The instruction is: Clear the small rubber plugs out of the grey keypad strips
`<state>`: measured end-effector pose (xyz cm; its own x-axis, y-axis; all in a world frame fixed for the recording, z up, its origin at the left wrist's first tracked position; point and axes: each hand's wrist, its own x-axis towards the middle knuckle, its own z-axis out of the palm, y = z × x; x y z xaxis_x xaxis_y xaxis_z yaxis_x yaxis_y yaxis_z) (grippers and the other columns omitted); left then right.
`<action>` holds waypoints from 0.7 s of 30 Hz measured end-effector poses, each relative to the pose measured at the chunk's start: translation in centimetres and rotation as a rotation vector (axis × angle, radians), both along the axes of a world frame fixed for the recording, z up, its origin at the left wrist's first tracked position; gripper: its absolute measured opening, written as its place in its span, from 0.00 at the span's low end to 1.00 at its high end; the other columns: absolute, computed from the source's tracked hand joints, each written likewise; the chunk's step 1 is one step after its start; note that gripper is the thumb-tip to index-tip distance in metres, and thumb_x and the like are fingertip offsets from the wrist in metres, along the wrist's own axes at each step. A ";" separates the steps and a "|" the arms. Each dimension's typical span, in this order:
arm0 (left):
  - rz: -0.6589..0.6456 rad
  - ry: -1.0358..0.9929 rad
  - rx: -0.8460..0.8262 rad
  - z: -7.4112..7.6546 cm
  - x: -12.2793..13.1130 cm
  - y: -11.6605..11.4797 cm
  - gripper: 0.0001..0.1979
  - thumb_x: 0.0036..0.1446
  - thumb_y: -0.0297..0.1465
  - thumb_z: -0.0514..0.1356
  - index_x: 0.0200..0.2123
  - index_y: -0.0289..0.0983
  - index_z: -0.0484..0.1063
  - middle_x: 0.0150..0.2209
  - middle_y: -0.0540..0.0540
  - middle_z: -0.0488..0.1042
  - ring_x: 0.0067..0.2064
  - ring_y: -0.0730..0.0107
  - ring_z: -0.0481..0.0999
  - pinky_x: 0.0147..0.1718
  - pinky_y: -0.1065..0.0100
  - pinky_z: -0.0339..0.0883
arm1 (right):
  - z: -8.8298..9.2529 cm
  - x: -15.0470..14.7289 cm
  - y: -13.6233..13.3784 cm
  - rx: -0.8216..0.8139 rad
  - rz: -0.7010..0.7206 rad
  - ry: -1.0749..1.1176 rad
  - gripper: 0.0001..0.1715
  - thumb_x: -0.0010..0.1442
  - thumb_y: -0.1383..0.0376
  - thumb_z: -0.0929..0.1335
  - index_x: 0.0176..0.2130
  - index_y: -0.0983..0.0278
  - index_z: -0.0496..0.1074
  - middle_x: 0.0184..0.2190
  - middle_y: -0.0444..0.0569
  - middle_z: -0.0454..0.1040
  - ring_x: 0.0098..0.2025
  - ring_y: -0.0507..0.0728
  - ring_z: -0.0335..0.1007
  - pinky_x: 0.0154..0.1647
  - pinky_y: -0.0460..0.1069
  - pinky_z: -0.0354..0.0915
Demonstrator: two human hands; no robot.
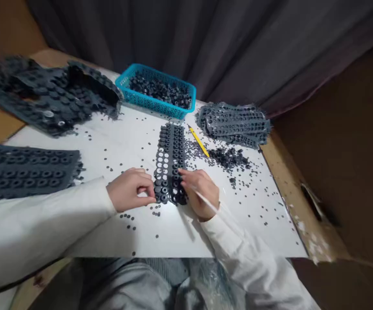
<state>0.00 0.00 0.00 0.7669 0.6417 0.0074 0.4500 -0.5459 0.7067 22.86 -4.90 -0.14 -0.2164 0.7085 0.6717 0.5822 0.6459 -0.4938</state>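
A dark grey moulded rubber sheet point(171, 163) with rows of round ring-shaped pieces lies lengthwise in front of me; white shows through several round holes on its left side. My left hand point(131, 189) is closed, thumb and fingertips at the sheet's near left edge. On the right side of the sheet rests my right hand point(203, 191), fingers curled with the tips touching the rings. A thin pale stick-like tool point(207, 201) runs through that hand; it is blurred, and its tip cannot be made out. The yellow cutter-like tool point(199, 142) lies just beyond the sheet.
A blue basket point(156, 104) of small dark pieces stands at the back. Stacked sheets point(236, 122) lie back right, near a pile of dark bits point(228, 158). A heap of sheets point(51, 94) and another sheet point(28, 170) occupy the left. Small discs litter the white table point(173, 234).
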 end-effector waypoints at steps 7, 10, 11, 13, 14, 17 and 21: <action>0.029 -0.084 0.074 -0.1 -0.4 -0.4 0.07 0.52 0.34 0.59 0.25 0.38 0.71 0.21 0.52 0.62 0.27 0.71 0.65 0.32 0.68 0.60 | 0.3 3.1 1.3 -0.141 -0.433 0.077 0.06 0.62 0.64 0.65 0.37 0.62 0.72 0.29 0.48 0.78 0.32 0.57 0.76 0.34 0.51 0.69; 0.149 -0.148 0.060 0.5 0.2 0.3 0.07 0.55 0.34 0.56 0.28 0.38 0.71 0.25 0.50 0.66 0.30 0.69 0.66 0.30 0.69 0.61 | 0.2 3.7 2.2 -0.278 -0.465 0.180 0.07 0.61 0.62 0.67 0.34 0.63 0.72 0.22 0.42 0.73 0.25 0.53 0.70 0.29 0.48 0.65; 0.191 -0.141 0.069 0.6 0.6 0.8 0.08 0.55 0.34 0.55 0.31 0.38 0.72 0.27 0.49 0.68 0.32 0.68 0.68 0.32 0.68 0.62 | 0.2 3.7 2.6 -0.321 -0.442 0.226 0.07 0.60 0.62 0.67 0.33 0.63 0.72 0.22 0.42 0.73 0.26 0.53 0.69 0.29 0.47 0.64; 0.234 -0.089 0.104 0.7 1.8 2.3 0.08 0.56 0.34 0.56 0.36 0.38 0.73 0.31 0.48 0.71 0.37 0.66 0.69 0.37 0.65 0.64 | 0.1 3.2 3.3 -0.388 -0.339 0.323 0.06 0.58 0.62 0.69 0.32 0.63 0.73 0.27 0.43 0.74 0.30 0.53 0.70 0.32 0.47 0.65; 0.222 -0.063 0.129 0.6 2.5 3.2 0.09 0.55 0.34 0.57 0.38 0.37 0.73 0.33 0.47 0.72 0.38 0.65 0.70 0.39 0.64 0.64 | 0.0 2.9 3.7 -0.406 -0.270 0.357 0.05 0.58 0.63 0.69 0.32 0.62 0.73 0.28 0.44 0.74 0.32 0.53 0.71 0.34 0.48 0.66; 0.150 -0.009 0.172 0.2 4.4 5.2 0.10 0.53 0.34 0.59 0.37 0.37 0.75 0.34 0.46 0.72 0.40 0.62 0.70 0.41 0.61 0.63 | -0.2 2.0 4.3 -0.411 -0.080 0.385 0.04 0.56 0.64 0.71 0.31 0.62 0.73 0.33 0.46 0.76 0.39 0.55 0.73 0.44 0.51 0.67; 0.119 -0.051 0.160 -0.7 5.2 6.0 0.09 0.55 0.35 0.59 0.36 0.38 0.76 0.34 0.47 0.73 0.40 0.63 0.70 0.40 0.63 0.63 | -0.8 1.7 4.0 -0.544 0.094 0.422 0.03 0.58 0.65 0.70 0.32 0.63 0.73 0.41 0.52 0.78 0.44 0.57 0.74 0.48 0.55 0.68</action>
<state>5.17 6.03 -0.67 0.6817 0.7153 0.1538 0.4836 -0.5983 0.6389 24.59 -0.91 -0.96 -0.0920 0.9593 0.2669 0.2226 0.2810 -0.9335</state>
